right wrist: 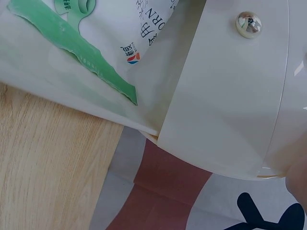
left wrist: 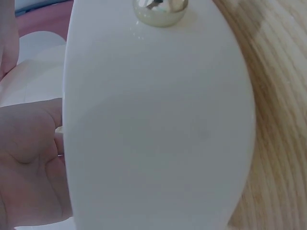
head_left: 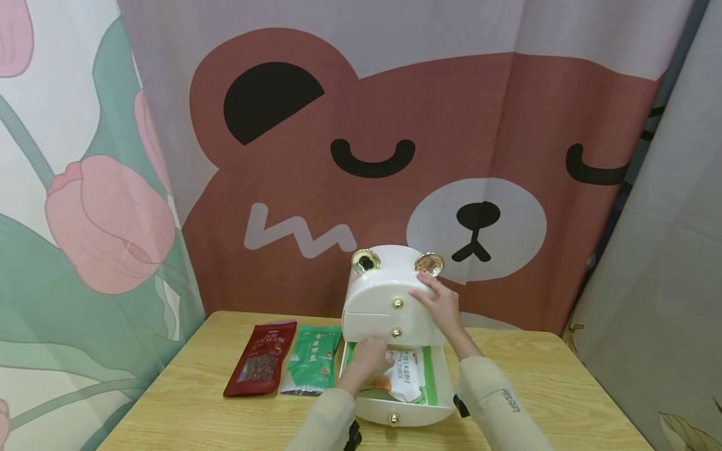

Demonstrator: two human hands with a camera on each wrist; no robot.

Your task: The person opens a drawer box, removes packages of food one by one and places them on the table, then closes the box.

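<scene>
A white storage box with gold round ears and gold knobs stands on the table, its bottom drawer pulled out. Inside that drawer lies a white and green corn starch packet. My left hand reaches down into the drawer, over the left part of the packet. The drawer front hides its fingertips in the left wrist view, and I cannot tell whether they pinch the packet. Against the box's upper right side rests my right hand, fingers spread, fingertips just below the right gold ear.
Left of the box, a dark red packet and a green packet lie side by side on the wooden table. A curtain with a bear print hangs right behind the table's back edge.
</scene>
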